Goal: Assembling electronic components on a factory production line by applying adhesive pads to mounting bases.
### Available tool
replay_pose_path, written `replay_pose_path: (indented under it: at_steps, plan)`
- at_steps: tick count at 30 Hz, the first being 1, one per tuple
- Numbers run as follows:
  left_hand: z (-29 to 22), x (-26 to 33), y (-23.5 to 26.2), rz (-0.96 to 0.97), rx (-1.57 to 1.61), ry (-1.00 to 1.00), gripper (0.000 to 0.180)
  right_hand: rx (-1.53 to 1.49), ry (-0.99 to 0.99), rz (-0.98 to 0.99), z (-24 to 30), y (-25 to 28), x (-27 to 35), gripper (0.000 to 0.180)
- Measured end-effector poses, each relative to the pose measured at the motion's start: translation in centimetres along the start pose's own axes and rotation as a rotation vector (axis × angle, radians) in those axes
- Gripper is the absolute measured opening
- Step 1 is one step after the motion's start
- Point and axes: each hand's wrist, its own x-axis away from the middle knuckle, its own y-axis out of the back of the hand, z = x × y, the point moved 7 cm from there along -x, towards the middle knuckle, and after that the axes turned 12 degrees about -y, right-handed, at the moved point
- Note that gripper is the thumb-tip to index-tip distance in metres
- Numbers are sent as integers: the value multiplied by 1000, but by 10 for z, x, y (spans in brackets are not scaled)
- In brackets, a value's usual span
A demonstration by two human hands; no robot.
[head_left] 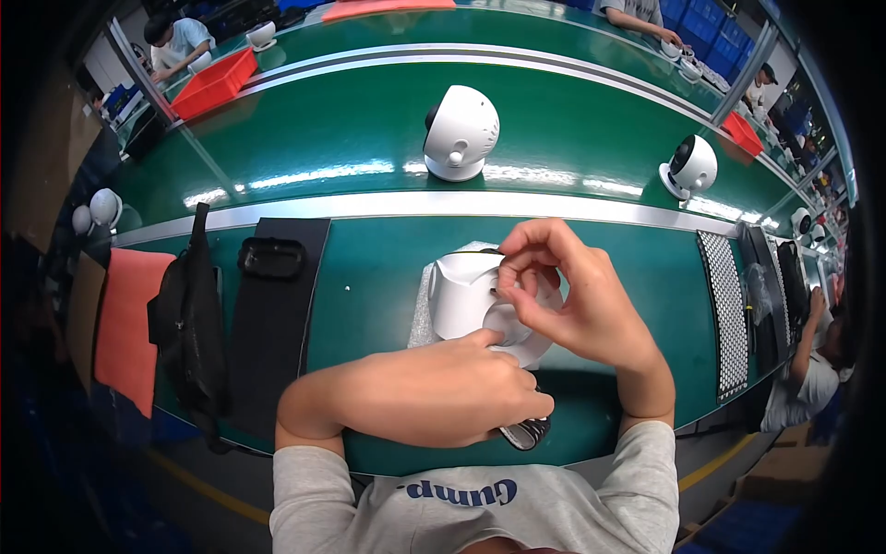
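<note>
A white rounded device (459,294) lies on its side on a grey foam pad (423,319) on the green table. My right hand (568,295) is over its right end, fingers curled and pinching at its edge. My left hand (443,392) lies in front of it, the forefinger pressed against its base and the fingers closed on a dark striped object (526,431) that shows below the knuckles. What that object is I cannot tell.
Two finished white round devices (460,134) (689,167) stand on the green conveyor belt behind. A black mat (268,342) with a small black tray (272,258) and a black bag (189,323) lie left. A perforated mat (731,305) lies right. Other people work around the line.
</note>
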Motion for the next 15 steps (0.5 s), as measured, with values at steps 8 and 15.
replay_pose_path:
  at_steps: [8, 15]
  plan:
    - [-1, 10, 4, -141, 9, -108, 6, 194, -7, -112, 7, -11, -6, 28]
    - [1, 22, 7, -61, -59, -111, 10, 500, -9, -230, 23, -25, -13, 24]
